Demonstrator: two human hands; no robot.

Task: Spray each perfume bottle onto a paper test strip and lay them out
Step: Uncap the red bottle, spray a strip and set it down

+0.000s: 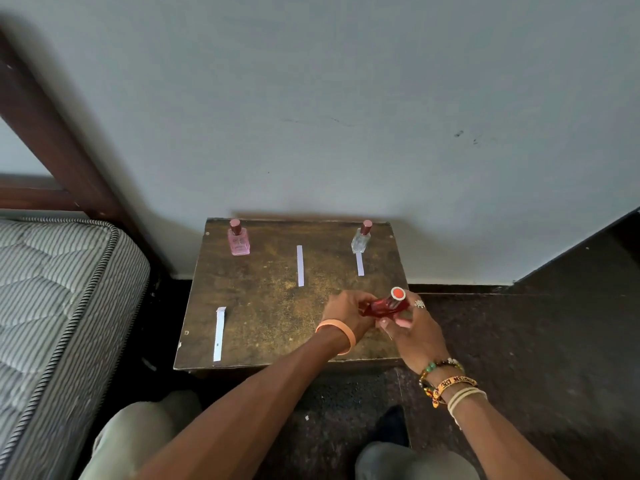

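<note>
We held the red perfume bottle [381,306] tilted nearly on its side, just above the near right part of the tabletop [263,306], with its orange-topped cap [398,293] pointing up and away from us. Our left hand [346,311] curled round the base end and our right hand [412,323] pinched the neck end. Neither held a strip.

The cap looked seated, so we judged the risk began there. A stiff cap coming off with a jerk could tear the smooth glass out of two fingertip grips. The bottle hung close to the tabletop's right edge, with the dark floor [519,341] just beyond.

Spraying from this spot could also go wrong. The middle strip [300,265] and the right strip [360,264] lay near, and drifting mist would mix the scents on them. The clear bottle [361,239] stood at the far end of the right strip, and a reaching forearm might topple it. The pink bottle [238,241] and the front left strip [219,334] lay well apart and seemed safer.
</note>
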